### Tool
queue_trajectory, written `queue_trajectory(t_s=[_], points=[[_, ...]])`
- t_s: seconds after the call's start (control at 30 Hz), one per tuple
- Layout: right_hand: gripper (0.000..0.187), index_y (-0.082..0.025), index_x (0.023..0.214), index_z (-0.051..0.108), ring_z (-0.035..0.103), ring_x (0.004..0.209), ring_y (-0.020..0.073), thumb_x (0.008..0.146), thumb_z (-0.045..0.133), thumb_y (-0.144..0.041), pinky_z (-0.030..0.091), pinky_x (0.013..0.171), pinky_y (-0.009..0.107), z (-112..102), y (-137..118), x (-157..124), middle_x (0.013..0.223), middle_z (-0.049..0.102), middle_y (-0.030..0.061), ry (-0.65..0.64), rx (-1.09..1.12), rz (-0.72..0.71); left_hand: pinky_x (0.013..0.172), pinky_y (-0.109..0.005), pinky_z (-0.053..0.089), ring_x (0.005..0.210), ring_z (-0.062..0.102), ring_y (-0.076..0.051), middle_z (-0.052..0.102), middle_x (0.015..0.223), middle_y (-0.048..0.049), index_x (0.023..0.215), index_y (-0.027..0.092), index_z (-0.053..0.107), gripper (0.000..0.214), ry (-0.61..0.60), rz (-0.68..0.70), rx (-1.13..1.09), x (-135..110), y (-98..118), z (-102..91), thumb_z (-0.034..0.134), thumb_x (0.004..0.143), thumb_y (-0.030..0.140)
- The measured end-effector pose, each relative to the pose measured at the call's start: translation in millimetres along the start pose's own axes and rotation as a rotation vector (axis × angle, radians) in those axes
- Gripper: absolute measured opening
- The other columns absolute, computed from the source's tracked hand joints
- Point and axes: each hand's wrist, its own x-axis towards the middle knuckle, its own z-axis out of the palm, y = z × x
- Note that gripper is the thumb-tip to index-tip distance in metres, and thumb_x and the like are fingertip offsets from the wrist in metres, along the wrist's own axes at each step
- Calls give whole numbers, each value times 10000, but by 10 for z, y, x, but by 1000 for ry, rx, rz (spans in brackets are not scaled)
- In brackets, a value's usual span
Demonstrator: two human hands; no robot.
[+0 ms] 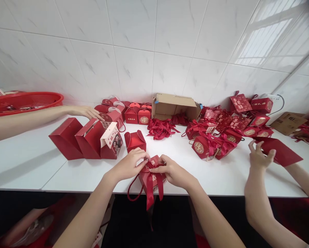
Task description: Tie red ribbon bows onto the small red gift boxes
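Observation:
A small red gift box (152,178) stands at the near edge of the white table (35,162), with a red ribbon (151,191) hanging down over the edge. My left hand (130,164) pinches the ribbon on top of the box from the left. My right hand (172,170) pinches it from the right. Both hands have their fingers closed on the ribbon at the box top. A closed red box (135,140) stands just behind them.
Open red boxes (89,138) line the left, where another person's hand (87,112) reaches in. Loose red ribbons (160,128) lie before a cardboard carton (173,106). Tied boxes (214,144) pile at the right, where a second person's hands (259,156) hold a flat red card (282,151). A red basket (22,102) sits far left.

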Motion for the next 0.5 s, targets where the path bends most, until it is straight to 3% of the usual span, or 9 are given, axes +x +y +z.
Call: queue_trajectory(t_s=[0.23,0.5], points=[[431,-256,1117,687,459,822,145,877,426,-11,463,705,263,38,32,-13,875,423,44,72,7,-19,958,-357,416,1105,458,-212,545,1057,-57,897,220,604,149,-45,25,-73,-1,-91,59,489,880,312],[438,-271,1099,691,470,836,150,868,422,-13,487,716,280,62,62,-16,879,425,41,100,27,-41,931,-330,440,1010,543,-173,616,988,-48,925,214,628,228,-60,56,-328,22,-42,73,426,931,319]])
